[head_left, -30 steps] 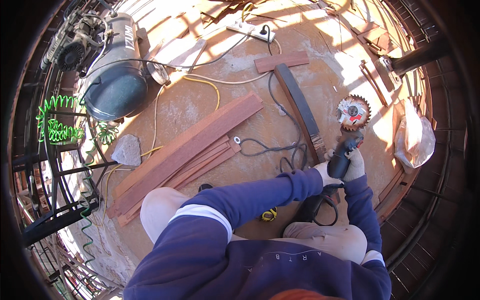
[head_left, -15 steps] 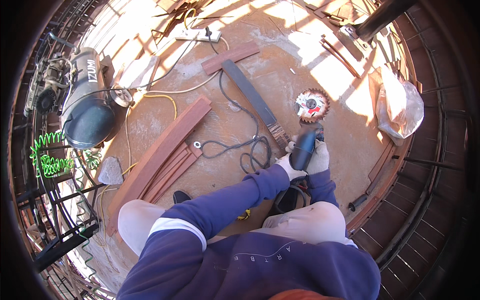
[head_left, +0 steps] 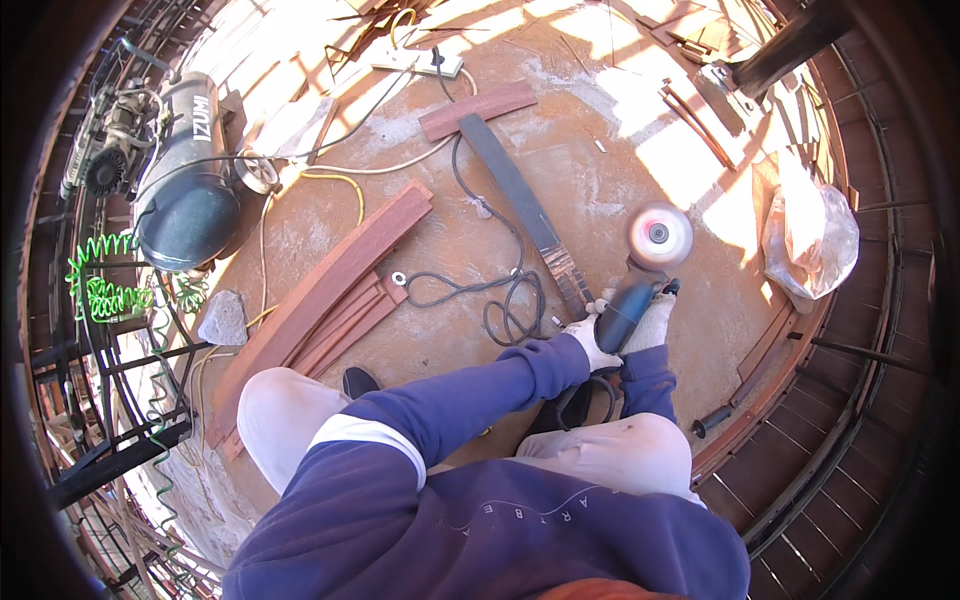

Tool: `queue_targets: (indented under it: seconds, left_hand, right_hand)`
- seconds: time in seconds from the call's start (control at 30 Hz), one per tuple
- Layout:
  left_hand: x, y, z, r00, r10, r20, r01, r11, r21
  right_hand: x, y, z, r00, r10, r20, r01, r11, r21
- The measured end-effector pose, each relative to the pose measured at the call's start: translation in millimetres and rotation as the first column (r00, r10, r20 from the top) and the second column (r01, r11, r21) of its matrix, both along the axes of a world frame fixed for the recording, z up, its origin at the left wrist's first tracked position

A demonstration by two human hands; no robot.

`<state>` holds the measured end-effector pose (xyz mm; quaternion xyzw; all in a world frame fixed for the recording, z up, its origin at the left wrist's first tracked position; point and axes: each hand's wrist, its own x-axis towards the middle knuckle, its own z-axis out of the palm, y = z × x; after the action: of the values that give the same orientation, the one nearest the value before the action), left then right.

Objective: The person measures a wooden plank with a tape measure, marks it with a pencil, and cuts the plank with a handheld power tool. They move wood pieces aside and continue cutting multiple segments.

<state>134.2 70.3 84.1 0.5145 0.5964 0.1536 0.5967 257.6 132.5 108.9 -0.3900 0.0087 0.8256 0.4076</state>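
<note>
Both my hands wear white gloves and grip a dark angle grinder [head_left: 625, 310]. My left hand [head_left: 588, 338] holds its rear body, my right hand [head_left: 652, 322] wraps the side near the head. The grinder's round disc [head_left: 659, 236] is blurred, so it seems to spin, held just right of a long dark grey plank [head_left: 520, 205] lying on the brown floor. The plank's near end [head_left: 570, 280] looks pale and worn. The grinder's black cable [head_left: 470, 290] loops over the floor to the left.
Long reddish wooden boards [head_left: 320, 290] lie at the left. A dark air compressor tank [head_left: 185, 190] with a green coiled hose [head_left: 100, 290] stands far left. A power strip [head_left: 420, 65] lies at the back, a white bag [head_left: 810, 240] at the right. Curved wooden railing rings the floor.
The grinder's disc was seen as a toothed wheel earlier and is now a smooth blur. My hands and grinder stay by the plank's near end while my view has shifted.
</note>
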Motion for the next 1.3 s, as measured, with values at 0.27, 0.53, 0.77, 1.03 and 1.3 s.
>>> queue_targets:
  seconds: [0.27,0.53,0.77,1.03,1.3]
  left_hand:
    - [-19.1,4.5,19.1,0.996,-0.063,-0.070,0.065,0.997,0.034]
    - [-264.4,71.2,46.9,0.531,0.267,-0.804,-0.039,0.956,0.292]
    - [-357.4,-17.0,14.6,0.342,-0.088,-0.936,-0.218,0.961,-0.169]
    - [-312.2,2.1,12.1,0.482,0.190,-0.855,-0.082,0.982,0.172]
    - [-163.1,47.2,55.2,0.749,0.007,-0.663,0.470,0.700,0.538]
  right_hand:
    - [3.4,-0.1,-20.2,0.982,0.057,0.178,-0.114,0.937,0.331]
    - [36.8,9.4,-12.0,0.965,0.077,0.253,-0.162,0.927,0.338]
    - [48.0,4.7,-25.7,0.951,0.119,0.285,-0.223,0.903,0.368]
    - [43.6,-2.8,-6.1,0.964,0.049,0.262,-0.137,0.934,0.331]
    - [49.3,4.8,-15.5,0.959,-0.058,0.278,-0.057,0.921,0.386]
